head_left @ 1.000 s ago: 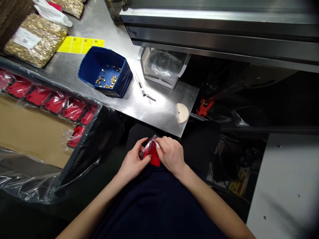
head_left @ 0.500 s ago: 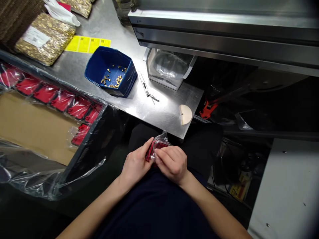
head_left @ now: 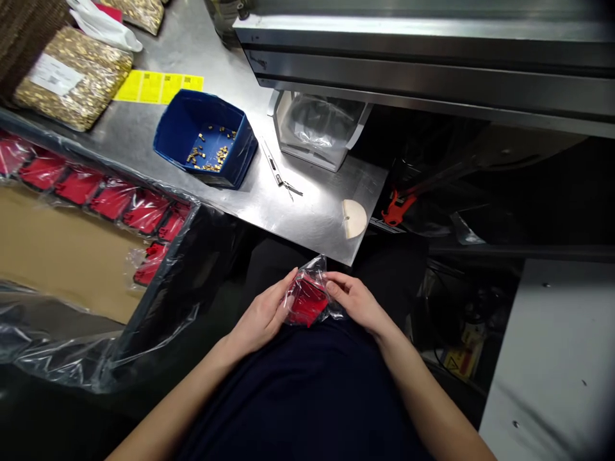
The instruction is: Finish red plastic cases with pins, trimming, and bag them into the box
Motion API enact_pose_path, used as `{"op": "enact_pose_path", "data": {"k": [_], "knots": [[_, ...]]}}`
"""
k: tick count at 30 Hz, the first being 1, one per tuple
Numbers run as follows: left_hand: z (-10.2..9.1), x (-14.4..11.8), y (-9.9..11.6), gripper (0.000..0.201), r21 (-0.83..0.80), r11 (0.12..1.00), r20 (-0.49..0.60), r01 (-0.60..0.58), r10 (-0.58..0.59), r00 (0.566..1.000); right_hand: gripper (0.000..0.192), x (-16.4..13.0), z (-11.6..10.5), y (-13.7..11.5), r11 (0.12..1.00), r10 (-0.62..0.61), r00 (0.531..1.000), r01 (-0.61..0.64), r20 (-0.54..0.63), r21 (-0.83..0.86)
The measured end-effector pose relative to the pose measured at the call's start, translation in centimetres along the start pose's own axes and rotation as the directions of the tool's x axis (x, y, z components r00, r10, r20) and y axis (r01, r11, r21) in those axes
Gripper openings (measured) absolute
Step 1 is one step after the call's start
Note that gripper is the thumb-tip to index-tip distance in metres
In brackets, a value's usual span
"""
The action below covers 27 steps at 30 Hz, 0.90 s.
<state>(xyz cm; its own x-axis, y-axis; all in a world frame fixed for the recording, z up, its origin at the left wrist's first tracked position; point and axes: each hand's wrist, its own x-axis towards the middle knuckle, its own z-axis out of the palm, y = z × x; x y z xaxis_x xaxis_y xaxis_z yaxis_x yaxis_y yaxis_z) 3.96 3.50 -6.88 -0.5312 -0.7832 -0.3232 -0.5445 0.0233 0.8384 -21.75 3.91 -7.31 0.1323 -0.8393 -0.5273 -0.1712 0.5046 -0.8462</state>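
Over my lap, both hands hold a red plastic part [head_left: 307, 302] inside a clear plastic bag [head_left: 314, 264]. My left hand [head_left: 265, 312] is closed on its left side, fingers behind and thumb in front. At the right side, my right hand [head_left: 354, 299] pinches the bag's edge between thumb and fingers. The red part's broad face is turned up towards me, and its underside is hidden. Similar bagged red parts [head_left: 113, 198] stand in a row in the plastic-lined box at the left, one of them [head_left: 151, 264] apart from the row.
On the metal bench [head_left: 307, 224] are a blue bin [head_left: 202, 128] with small brass pieces, a utility knife [head_left: 272, 161], a pale half-round disc [head_left: 354, 219], yellow labels [head_left: 158, 88] and a bag of brass pieces [head_left: 77, 77]. A white bin [head_left: 312, 157] holds clear bags. The lined box [head_left: 158, 291] stands left.
The red part has turned so its broad face shows. My right hand has moved from over its front to the bag's right edge. The view has shifted slightly.
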Motion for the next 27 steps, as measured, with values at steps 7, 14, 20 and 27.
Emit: {"op": "enact_pose_path", "data": {"k": [7,14,20,27], "knots": [[-1.4,1.4,0.9,0.053,-0.026,0.999,0.124,-0.021,0.024,0.992,0.019,1.5,-1.5,-1.4,0.991,-0.074,0.978,0.05,-0.196,-0.125],[-2.2,2.5,1.7,0.051,-0.051,0.999,0.201,0.003,0.007,0.98,0.041,3.9,-5.2,-2.0,0.989,-0.123,0.895,0.077,-0.429,-0.124],[-0.9,0.9,1.3,0.054,-0.105,0.972,-0.003,0.209,-0.21,0.978,0.02,-1.4,-3.4,-1.9,0.968,-0.025,0.996,0.001,-0.09,-0.25],[-0.6,0.9,2.1,0.053,-0.13,0.955,-0.048,0.267,-0.275,0.96,0.022,-2.2,0.9,-2.8,0.662,-0.202,0.963,0.269,0.179,-0.7]]}}
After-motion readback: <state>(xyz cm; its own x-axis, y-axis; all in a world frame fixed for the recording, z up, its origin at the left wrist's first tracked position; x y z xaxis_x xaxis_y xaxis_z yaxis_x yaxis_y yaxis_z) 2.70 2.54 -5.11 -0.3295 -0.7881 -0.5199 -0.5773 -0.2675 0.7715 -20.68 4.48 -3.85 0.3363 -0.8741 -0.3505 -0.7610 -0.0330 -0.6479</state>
